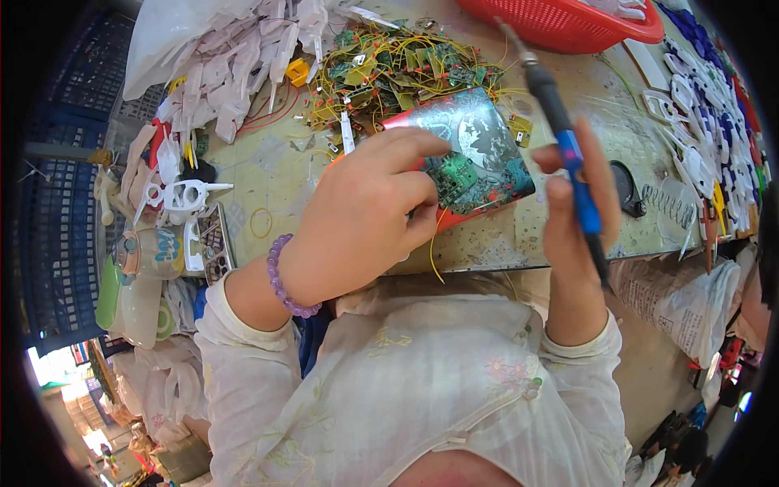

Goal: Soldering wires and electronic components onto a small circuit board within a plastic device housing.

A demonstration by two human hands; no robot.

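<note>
My left hand (365, 195), with a purple bead bracelet at the wrist, is closed with bent fingers at the left edge of a small green circuit board (454, 177). The fingertips partly hide that edge. Under the board lies a shiny, dark, patterned book or box (487, 134) with red edges. A yellow wire (436, 258) hangs down beside it over the table's front edge. In my right hand (580, 219) is a soldering iron (572, 158) with a blue and black handle. Its metal tip points up and away, well off the board.
Behind the board is a tangled heap of circuit boards with yellow wires (398, 69). White plastic parts (260, 61) pile up at the far left. A red basket (568, 24) stands at the back. To the right lie a metal spring (669, 203) and several white plastic frames (690, 138).
</note>
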